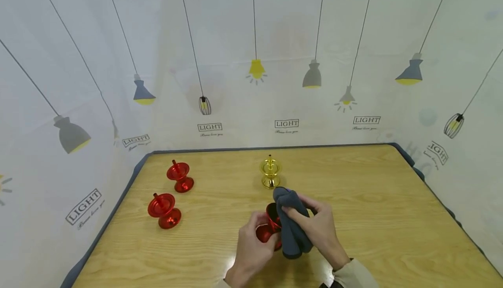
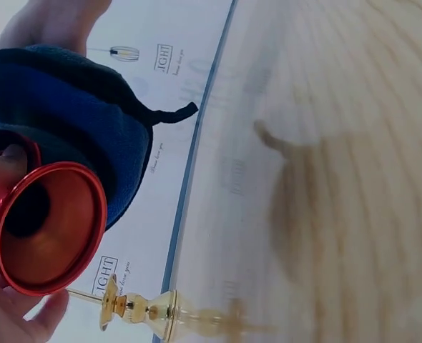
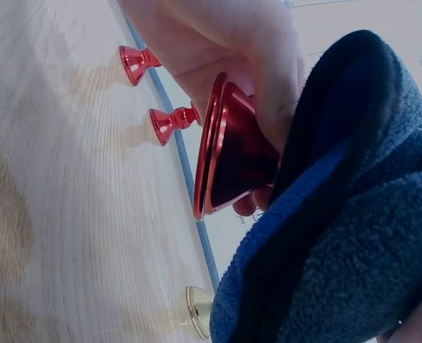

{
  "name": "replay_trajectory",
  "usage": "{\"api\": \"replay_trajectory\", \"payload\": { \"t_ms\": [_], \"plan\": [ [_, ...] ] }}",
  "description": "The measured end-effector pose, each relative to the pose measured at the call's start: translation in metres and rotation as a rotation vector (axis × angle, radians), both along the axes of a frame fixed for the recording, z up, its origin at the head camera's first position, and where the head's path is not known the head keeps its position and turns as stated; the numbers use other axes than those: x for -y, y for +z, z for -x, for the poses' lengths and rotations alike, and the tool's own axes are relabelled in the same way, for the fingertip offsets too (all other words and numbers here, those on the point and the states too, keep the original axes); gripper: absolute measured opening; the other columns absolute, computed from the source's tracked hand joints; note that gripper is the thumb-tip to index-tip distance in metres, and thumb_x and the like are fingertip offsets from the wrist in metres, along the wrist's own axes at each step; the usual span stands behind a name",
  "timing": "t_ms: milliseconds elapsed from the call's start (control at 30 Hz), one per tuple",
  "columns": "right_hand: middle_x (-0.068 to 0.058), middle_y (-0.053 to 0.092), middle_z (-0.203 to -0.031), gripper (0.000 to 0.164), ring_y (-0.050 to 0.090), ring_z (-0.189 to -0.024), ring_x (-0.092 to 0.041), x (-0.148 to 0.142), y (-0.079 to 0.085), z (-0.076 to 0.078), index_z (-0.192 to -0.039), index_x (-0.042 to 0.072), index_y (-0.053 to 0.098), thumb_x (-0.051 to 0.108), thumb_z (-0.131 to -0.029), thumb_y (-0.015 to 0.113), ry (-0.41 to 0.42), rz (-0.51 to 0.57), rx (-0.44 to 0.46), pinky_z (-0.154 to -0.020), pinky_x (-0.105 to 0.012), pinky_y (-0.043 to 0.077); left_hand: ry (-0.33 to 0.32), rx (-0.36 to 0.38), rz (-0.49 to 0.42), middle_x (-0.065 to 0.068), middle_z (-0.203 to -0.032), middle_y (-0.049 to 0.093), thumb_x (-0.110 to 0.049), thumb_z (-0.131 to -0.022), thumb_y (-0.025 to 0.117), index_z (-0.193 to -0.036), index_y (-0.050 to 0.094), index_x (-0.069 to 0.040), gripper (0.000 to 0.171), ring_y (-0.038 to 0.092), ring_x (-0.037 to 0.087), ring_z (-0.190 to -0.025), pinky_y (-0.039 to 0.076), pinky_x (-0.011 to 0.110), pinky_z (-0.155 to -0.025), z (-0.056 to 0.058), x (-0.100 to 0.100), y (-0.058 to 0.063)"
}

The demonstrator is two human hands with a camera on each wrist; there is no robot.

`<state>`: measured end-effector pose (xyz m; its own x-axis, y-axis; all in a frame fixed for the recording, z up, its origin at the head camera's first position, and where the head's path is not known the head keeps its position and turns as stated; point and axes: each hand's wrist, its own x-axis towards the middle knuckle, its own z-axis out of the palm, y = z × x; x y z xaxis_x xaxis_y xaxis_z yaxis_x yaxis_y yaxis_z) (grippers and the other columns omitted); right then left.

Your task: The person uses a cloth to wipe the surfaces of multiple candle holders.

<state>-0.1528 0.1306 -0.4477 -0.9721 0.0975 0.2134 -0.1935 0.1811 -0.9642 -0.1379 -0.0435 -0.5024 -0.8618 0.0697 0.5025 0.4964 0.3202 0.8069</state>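
Note:
My left hand (image 1: 253, 246) grips a shiny red candle holder (image 1: 264, 233) above the wooden table, thumb and fingers around it. Its hollow, flared base (image 2: 71, 236) faces the left wrist camera. In my right hand (image 1: 320, 227) is a folded dark blue-grey cloth (image 1: 294, 229), pinched between thumb and fingers and held against the candle holder. The cloth covers part of the red holder in the head view. Seen from the right wrist, the flared red base (image 3: 236, 153) sticks out beside the cloth (image 3: 354, 250).
A gold candle holder (image 1: 271, 174) stands upright just beyond my hands. Two more red candle holders, a rear one (image 1: 184, 185) and a nearer one (image 1: 170, 219), stand on the left of the table (image 1: 212, 253). A white lamp-printed sheet (image 1: 235, 26) surrounds the table's back and sides.

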Motion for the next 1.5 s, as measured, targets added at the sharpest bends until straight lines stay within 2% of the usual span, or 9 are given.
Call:
{"api": "replay_trajectory", "payload": {
  "t_ms": [167, 300, 433, 567, 733, 1000, 1300, 1400, 1500],
  "plan": [
    [-0.005, 0.077, -0.109, 0.038, 0.069, -0.102, -0.006, -0.003, -0.001, 0.001, -0.118, 0.014, 0.077, 0.017, -0.082, 0.086, 0.008, 0.004, -0.013, -0.095, -0.025, 0.052, -0.117, 0.097, 0.000, 0.006, -0.107, 0.074, -0.006, -0.088, 0.076, -0.122, 0.063, -0.011, 0.036, 0.071, 0.014, -0.094, 0.059, 0.027, -0.079, 0.001, 0.003, 0.001],
    [-0.006, 0.077, -0.111, 0.038, 0.069, -0.103, -0.006, -0.004, 0.000, 0.002, -0.119, 0.013, 0.076, 0.017, -0.082, 0.086, 0.014, 0.005, -0.008, -0.093, -0.023, 0.052, -0.171, 0.132, -0.012, 0.005, -0.110, 0.073, -0.014, -0.094, 0.072, -0.127, 0.061, -0.014, 0.034, 0.070, 0.013, -0.094, 0.059, 0.026, -0.078, 0.001, 0.003, 0.001],
    [-0.006, 0.077, -0.111, 0.038, 0.068, -0.103, -0.006, -0.005, 0.001, 0.002, -0.118, 0.013, 0.076, 0.017, -0.082, 0.086, 0.011, 0.011, -0.002, -0.093, -0.023, 0.052, -0.119, 0.057, 0.012, 0.004, -0.109, 0.068, -0.005, -0.084, 0.079, -0.122, 0.063, -0.014, 0.043, 0.069, 0.015, -0.094, 0.059, 0.028, -0.079, 0.001, -0.001, 0.002],
    [-0.007, 0.077, -0.110, 0.037, 0.069, -0.102, -0.007, -0.005, 0.001, 0.003, -0.117, 0.013, 0.077, 0.016, -0.081, 0.086, 0.010, 0.023, -0.013, -0.093, -0.025, 0.052, 0.021, -0.065, 0.054, 0.002, -0.101, 0.062, 0.004, -0.069, 0.082, -0.112, 0.065, -0.012, 0.049, 0.066, 0.014, -0.091, 0.059, 0.027, -0.078, 0.002, -0.006, 0.002],
    [-0.009, 0.077, -0.109, 0.037, 0.070, -0.101, -0.008, -0.004, 0.002, 0.002, -0.117, 0.012, 0.077, 0.016, -0.082, 0.086, 0.027, 0.044, -0.031, -0.091, -0.023, 0.054, 0.124, -0.094, 0.056, 0.000, -0.094, 0.065, 0.003, -0.067, 0.081, -0.110, 0.063, -0.011, 0.049, 0.067, 0.011, -0.085, 0.058, 0.025, -0.074, 0.001, -0.009, 0.003],
    [-0.010, 0.077, -0.110, 0.038, 0.070, -0.100, -0.007, -0.007, 0.002, 0.000, -0.119, 0.010, 0.076, 0.016, -0.082, 0.085, 0.009, 0.041, -0.001, -0.089, -0.022, 0.054, 0.086, -0.034, 0.066, 0.002, -0.097, 0.071, -0.002, -0.075, 0.082, -0.110, 0.064, -0.012, 0.041, 0.069, 0.015, -0.083, 0.057, 0.025, -0.071, -0.003, -0.009, 0.003],
    [-0.009, 0.077, -0.110, 0.040, 0.070, -0.101, -0.006, -0.010, 0.001, 0.000, -0.119, 0.009, 0.076, 0.016, -0.081, 0.086, 0.001, 0.026, 0.023, -0.090, -0.022, 0.053, -0.084, 0.004, 0.109, 0.004, -0.096, 0.067, -0.005, -0.093, 0.068, -0.119, 0.062, -0.005, 0.027, 0.060, 0.010, -0.083, 0.053, 0.025, -0.071, -0.004, -0.009, 0.000],
    [-0.009, 0.077, -0.109, 0.039, 0.069, -0.099, -0.006, -0.009, 0.000, 0.000, -0.118, 0.010, 0.076, 0.017, -0.081, 0.086, -0.016, 0.016, 0.027, -0.090, -0.023, 0.053, -0.055, -0.008, 0.163, 0.004, -0.100, 0.064, -0.002, -0.086, 0.071, -0.123, 0.059, -0.004, 0.038, 0.058, 0.012, -0.087, 0.052, 0.027, -0.075, -0.004, -0.011, 0.000],
    [-0.009, 0.077, -0.108, 0.038, 0.069, -0.098, -0.006, -0.007, 0.000, -0.001, -0.117, 0.011, 0.077, 0.019, -0.082, 0.086, -0.040, 0.011, 0.023, -0.089, -0.024, 0.053, 0.006, -0.029, 0.141, 0.005, -0.104, 0.064, 0.003, -0.077, 0.076, -0.124, 0.056, -0.004, 0.052, 0.060, 0.014, -0.090, 0.054, 0.028, -0.077, -0.004, -0.014, -0.001]
  ]
}}
